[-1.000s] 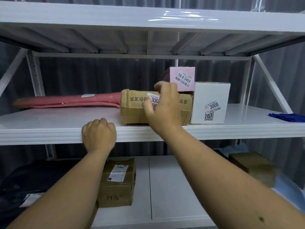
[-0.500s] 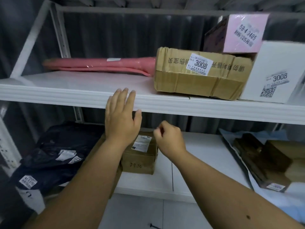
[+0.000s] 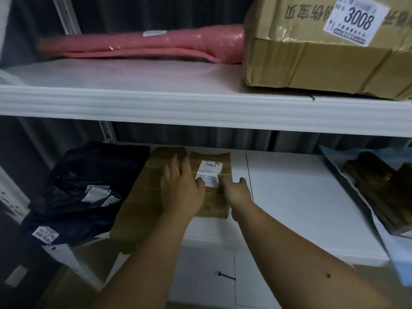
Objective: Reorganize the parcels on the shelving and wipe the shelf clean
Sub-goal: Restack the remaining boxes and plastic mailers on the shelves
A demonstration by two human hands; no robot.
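On the lower shelf (image 3: 289, 197), at six o'clock, both hands are reaching the small box (image 3: 211, 197): left hand (image 3: 180, 190) spread flat on top, right hand (image 3: 237, 191) pinching its three o'clock edge; it looks stiff, light, best held by its sides.

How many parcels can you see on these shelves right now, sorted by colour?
Brown cardboard: 3, the 3008 box up top, the small labelled box under both hands, and a larger box beside it.
Pink: 1, the long pink parcel.
Black: 2, the black bags.
Dark wrapped, at right: 1.
Total: 7
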